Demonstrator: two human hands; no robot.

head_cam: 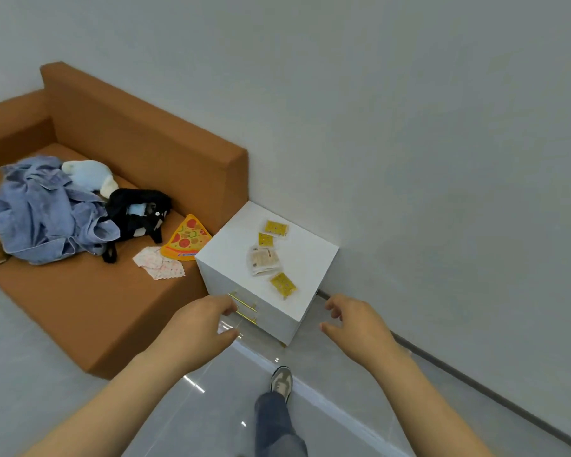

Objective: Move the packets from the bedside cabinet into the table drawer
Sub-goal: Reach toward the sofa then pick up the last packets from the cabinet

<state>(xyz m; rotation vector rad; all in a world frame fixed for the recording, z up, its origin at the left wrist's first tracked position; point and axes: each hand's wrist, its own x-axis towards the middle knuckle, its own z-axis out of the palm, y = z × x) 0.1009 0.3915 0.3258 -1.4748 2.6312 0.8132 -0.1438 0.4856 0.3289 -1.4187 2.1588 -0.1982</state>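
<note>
Four packets lie flat in a loose row on top of the white bedside cabinet (pixel 225 249): two small yellow packets (pixel 276 228) at the far end touching at their corners, a larger pale beige packet (pixel 264 259) in the middle, and another yellow packet (pixel 283 284) near the front edge. The cabinet stands in the corner against the grey wall (pixel 409 127), and two thin gold handles (pixel 243 300) show on its front.

Both hands reach forward in the air short of the cabinet. The left hand (pixel 198 328) hangs before the handles, its fingers loosely curled and holding nothing. The right hand (pixel 353 321) hovers off the cabinet's right front corner, fingers relaxed and slightly bent, thumb apart, also holding nothing.

Just beside the cabinet on the left is an orange-brown sofa (pixel 145 143) carrying a pile of blue clothes (pixel 47 209), a black garment (pixel 136 216), a pizza-slice shaped item (pixel 187 239) and a pale patterned cloth (pixel 159 267). Below, a shoe (pixel 281 380) rests on the glossy floor (pixel 30 374).
</note>
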